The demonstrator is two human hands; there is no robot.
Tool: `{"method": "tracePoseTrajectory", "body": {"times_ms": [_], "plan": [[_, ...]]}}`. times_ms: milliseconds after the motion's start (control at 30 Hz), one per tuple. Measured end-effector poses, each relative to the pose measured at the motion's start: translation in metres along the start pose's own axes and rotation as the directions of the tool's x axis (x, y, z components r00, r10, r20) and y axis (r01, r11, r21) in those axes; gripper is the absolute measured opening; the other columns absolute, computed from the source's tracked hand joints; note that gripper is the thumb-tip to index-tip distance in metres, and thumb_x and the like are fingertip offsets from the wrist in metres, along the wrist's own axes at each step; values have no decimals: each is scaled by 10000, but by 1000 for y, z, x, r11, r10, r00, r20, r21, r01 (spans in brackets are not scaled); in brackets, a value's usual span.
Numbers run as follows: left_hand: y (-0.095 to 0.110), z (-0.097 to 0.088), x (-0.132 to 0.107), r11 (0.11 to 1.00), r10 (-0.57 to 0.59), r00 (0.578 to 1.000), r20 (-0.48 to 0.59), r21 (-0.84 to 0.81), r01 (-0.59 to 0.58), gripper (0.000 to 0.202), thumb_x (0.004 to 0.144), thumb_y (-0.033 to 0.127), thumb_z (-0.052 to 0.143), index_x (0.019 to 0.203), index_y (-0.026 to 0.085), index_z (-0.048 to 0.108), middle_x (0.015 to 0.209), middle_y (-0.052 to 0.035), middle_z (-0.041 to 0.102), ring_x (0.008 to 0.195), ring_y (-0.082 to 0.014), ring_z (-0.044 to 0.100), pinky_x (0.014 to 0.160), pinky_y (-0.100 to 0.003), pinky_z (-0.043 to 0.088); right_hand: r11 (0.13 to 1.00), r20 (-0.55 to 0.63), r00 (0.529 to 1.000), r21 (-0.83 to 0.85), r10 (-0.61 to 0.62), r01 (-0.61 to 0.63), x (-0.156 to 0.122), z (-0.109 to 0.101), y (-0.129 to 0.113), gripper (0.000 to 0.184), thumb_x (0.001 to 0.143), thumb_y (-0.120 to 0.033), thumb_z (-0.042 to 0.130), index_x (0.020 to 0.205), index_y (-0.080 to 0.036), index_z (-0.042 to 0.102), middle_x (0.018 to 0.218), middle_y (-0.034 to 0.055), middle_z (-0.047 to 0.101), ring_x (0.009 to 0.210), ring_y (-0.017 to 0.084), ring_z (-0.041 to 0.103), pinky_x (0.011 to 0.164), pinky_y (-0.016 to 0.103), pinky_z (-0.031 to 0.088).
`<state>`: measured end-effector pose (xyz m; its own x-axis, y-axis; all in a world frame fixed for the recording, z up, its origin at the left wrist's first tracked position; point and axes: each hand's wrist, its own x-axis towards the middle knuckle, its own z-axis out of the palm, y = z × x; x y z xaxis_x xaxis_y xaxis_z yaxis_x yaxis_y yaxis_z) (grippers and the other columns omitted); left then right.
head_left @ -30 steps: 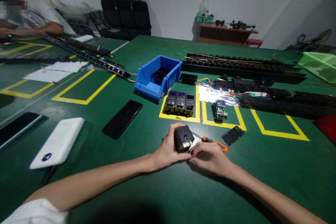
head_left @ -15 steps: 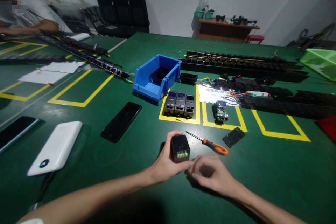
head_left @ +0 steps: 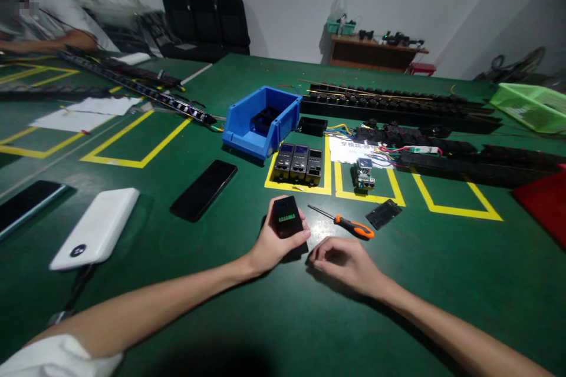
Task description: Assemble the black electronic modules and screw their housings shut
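A black box-shaped module point(head_left: 289, 228) with a green pin connector on it is gripped in my left hand point(head_left: 269, 244), thumb across its near face. Just to the right, my right hand point(head_left: 347, 262) rests low over the table with its fingers curled in towards the thumb; whatever is between the fingertips, if anything, is hidden. Beyond that hand lies a screwdriver point(head_left: 354, 226) with an orange and black handle. A thin black panel point(head_left: 383, 214) sits right of the screwdriver. Farther back are a bare circuit board point(head_left: 364, 177) and several similar black modules point(head_left: 298, 164), inside yellow tape outlines.
A blue bin point(head_left: 247, 138) holding black parts stands behind the modules. Long black strips with wires point(head_left: 398, 106) stretch along the back right, near a green basket point(head_left: 530, 105). Phones point(head_left: 204, 190) and a white power bank point(head_left: 95, 227) lie left. Another person point(head_left: 53, 17) sits far left.
My left hand has tilted the module, so its connector now sits higher on the face seen. My right hand has drawn apart from the left. The view has shifted slightly.
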<state>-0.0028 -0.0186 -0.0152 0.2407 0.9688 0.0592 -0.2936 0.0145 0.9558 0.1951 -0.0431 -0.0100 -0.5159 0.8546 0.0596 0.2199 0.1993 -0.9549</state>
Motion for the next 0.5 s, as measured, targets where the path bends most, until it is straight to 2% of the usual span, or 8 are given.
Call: {"method": "tracePoseTrajectory", "body": {"times_ms": [100, 200, 333, 500], "plan": [[0, -3, 4, 999, -51, 999, -19, -12, 51, 514, 747, 281, 737, 1122, 215, 392, 967, -25, 583, 820, -154, 637, 761, -343, 541, 999, 26, 1000, -43, -5, 6, 2, -2, -3, 265, 933, -333, 529, 832, -156, 699, 837, 62, 716, 785, 163, 664, 751, 287, 508], [-2, -6, 6, 981, -106, 994, 4, -162, 105, 425, 792, 308, 682, 1105, 212, 411, 1007, -29, 573, 835, -169, 653, 764, -372, 549, 998, 15, 1000, -60, -1, 1, 4, -2, -5, 355, 972, -340, 444, 819, -145, 698, 793, 62, 700, 743, 151, 645, 711, 271, 490], [-1, -9, 10, 928, -186, 981, 51, -318, 193, 402, 809, 287, 645, 1131, 213, 415, 1036, -35, 579, 863, -184, 660, 806, -395, 542, 998, -32, 999, -57, 21, -23, 7, 1, -4, 230, 944, -324, 501, 891, -150, 642, 756, 37, 665, 684, 137, 613, 643, 250, 476], [4, -7, 14, 909, -254, 964, 74, -324, 264, 416, 822, 252, 636, 1183, 209, 434, 1046, -47, 609, 897, -189, 655, 832, -379, 537, 994, -55, 998, -97, 42, -48, 9, 3, -4, 122, 909, -267, 540, 879, -163, 596, 747, 23, 643, 648, 127, 584, 605, 238, 458]]}}
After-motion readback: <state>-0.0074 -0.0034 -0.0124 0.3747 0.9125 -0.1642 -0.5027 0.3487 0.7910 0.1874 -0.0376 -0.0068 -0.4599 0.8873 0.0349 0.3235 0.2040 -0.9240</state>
